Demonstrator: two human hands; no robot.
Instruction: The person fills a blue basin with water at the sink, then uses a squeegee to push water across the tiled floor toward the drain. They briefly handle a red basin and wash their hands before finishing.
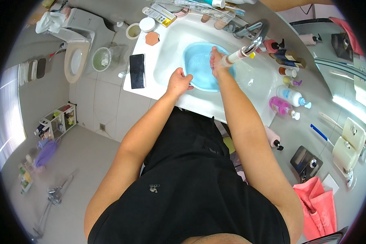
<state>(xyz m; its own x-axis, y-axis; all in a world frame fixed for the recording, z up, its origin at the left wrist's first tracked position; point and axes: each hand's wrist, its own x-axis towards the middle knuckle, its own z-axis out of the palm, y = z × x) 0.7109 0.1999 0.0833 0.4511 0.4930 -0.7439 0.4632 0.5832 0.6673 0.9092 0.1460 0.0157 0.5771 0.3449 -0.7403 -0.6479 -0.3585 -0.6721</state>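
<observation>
A light-blue plastic basin (201,76) sits in the white washbasin (167,52) with water in it. My left hand (178,81) grips the near left part of its rim, thumb towards the inside and fingers lower down outside. Over the basin's right side, my right hand (217,62) is spread beneath the tap and holds nothing. Water runs onto it from a pale filter nozzle (233,58) fitted to the chrome tap (260,35). The nozzle's end hides part of my right wrist.
A black smartphone (137,71) lies on the left ledge, near a round white jar (147,24). Several pump bottles, among them a pink one (280,105), line the right side. A wire rack (198,7) stands at the back. A waste bin (102,59) is on the floor.
</observation>
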